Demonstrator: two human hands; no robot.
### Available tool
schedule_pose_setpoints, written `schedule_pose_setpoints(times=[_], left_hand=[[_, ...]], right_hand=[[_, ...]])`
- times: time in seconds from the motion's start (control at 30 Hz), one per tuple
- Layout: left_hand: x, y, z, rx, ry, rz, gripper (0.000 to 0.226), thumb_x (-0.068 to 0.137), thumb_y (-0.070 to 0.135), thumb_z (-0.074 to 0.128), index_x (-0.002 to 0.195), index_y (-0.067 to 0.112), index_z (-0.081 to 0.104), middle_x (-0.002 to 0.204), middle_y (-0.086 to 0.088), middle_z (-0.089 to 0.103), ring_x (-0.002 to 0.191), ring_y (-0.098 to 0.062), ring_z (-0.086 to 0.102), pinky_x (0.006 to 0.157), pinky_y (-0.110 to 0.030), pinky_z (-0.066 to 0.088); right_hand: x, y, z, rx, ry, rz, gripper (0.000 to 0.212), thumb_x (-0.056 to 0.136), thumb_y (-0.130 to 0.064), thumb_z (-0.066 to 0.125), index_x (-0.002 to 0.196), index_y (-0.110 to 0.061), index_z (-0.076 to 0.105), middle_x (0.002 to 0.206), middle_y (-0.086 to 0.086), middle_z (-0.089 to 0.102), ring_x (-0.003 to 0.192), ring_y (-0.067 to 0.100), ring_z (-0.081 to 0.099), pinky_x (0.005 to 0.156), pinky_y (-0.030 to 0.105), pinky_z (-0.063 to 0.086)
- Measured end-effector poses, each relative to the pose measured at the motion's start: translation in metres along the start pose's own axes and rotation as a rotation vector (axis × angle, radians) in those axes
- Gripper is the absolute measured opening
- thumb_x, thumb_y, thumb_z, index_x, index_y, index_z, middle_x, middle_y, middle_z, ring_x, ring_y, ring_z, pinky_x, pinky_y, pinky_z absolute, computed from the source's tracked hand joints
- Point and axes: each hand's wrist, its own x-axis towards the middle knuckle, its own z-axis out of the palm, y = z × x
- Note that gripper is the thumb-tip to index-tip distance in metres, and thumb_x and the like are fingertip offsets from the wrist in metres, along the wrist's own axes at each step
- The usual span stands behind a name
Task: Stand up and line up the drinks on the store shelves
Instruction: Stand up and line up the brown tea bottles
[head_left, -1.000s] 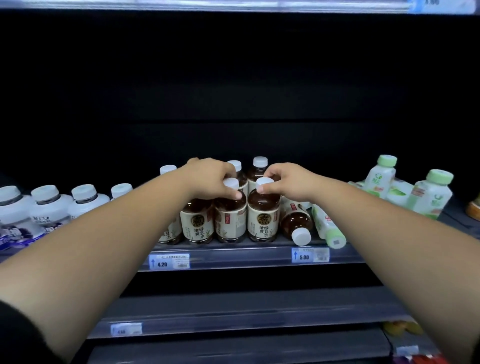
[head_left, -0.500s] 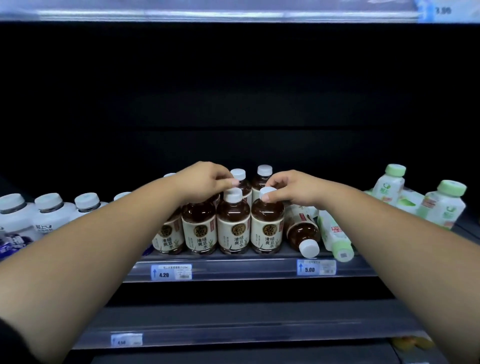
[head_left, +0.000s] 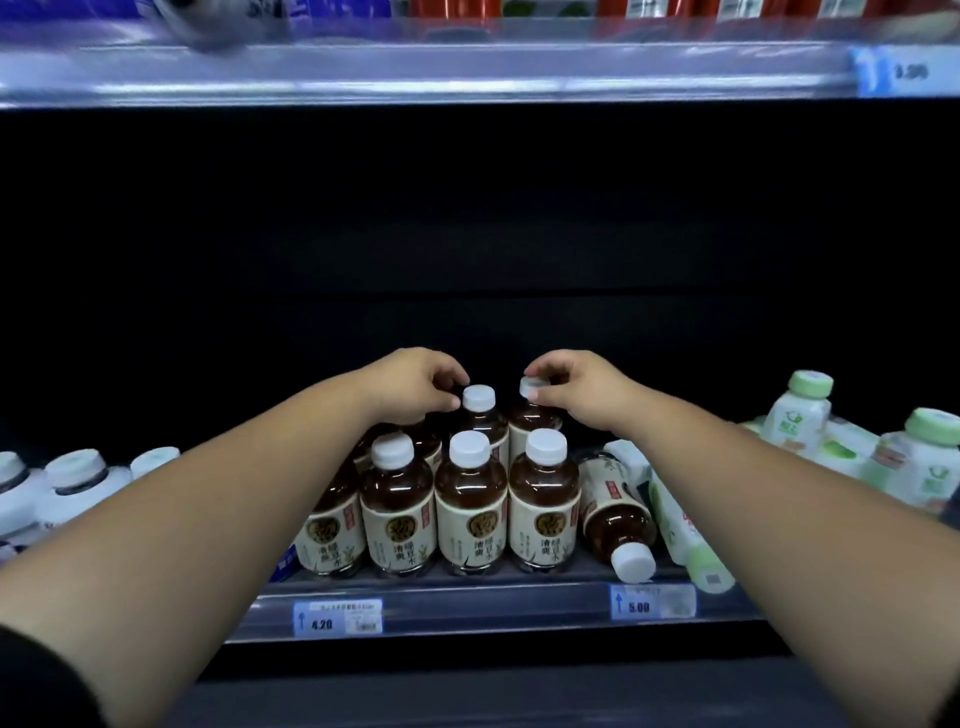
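Far left of the front row, white jars stood on the shelf. I saw the left hand just behind the row's left half, fingers curled downward over something dark. Whether it gripped anything, I could not tell. The front row itself was brown bottles with white caps, upright and touching one another at the shelf's lip. Behind the row's middle stood the middle bottle, its cap just beside the left fingertips. Behind the row's right end, the right hand pinched the cap of the back bottle, which stood upright. Just right of the row, the fallen bottle lay on its side, cap toward the lip, with a green bottle lying against it. Farther right of the row, the green pair stood upright.
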Motion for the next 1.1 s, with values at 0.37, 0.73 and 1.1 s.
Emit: schedule_pose_setpoints(times=[0.37, 0.73, 1.1], left_hand=[[-0.003, -0.032, -0.010, 0.140, -0.152, -0.044, 0.019, 0.086, 0.024, 0.073, 0.103, 0.033, 0.069, 0.108, 0.016, 0.062, 0.103, -0.008, 0.057, 0.087, -0.029, 0.046], [0.017, -0.006, -0.002, 0.172, -0.116, -0.009, 0.059, 0.085, 0.031, 0.075, 0.137, 0.031, 0.049, 0.124, 0.006, 0.058, 0.103, -0.013, 0.057, 0.084, -0.027, 0.048], [0.043, 0.012, 0.026, 0.002, -0.103, 0.017, 0.032, 0.089, 0.030, 0.070, 0.120, 0.037, 0.063, 0.122, 0.010, 0.062, 0.114, -0.013, 0.056, 0.102, -0.036, 0.044]], right_hand=[[0.027, -0.024, 0.031, -0.273, -0.134, 0.069, 0.073, 0.087, -0.029, 0.077, 0.151, -0.024, 0.042, 0.127, 0.004, 0.057, 0.114, 0.020, 0.053, 0.100, 0.034, 0.046], [0.012, -0.010, 0.001, -0.355, -0.132, 0.122, 0.035, 0.087, -0.030, 0.077, 0.121, -0.025, 0.068, 0.121, -0.003, 0.066, 0.114, 0.017, 0.060, 0.102, 0.036, 0.047], [-0.006, -0.001, -0.006, -0.268, -0.139, 0.093, 0.031, 0.089, -0.037, 0.074, 0.119, -0.031, 0.067, 0.115, -0.009, 0.066, 0.108, 0.012, 0.062, 0.098, 0.035, 0.051]])
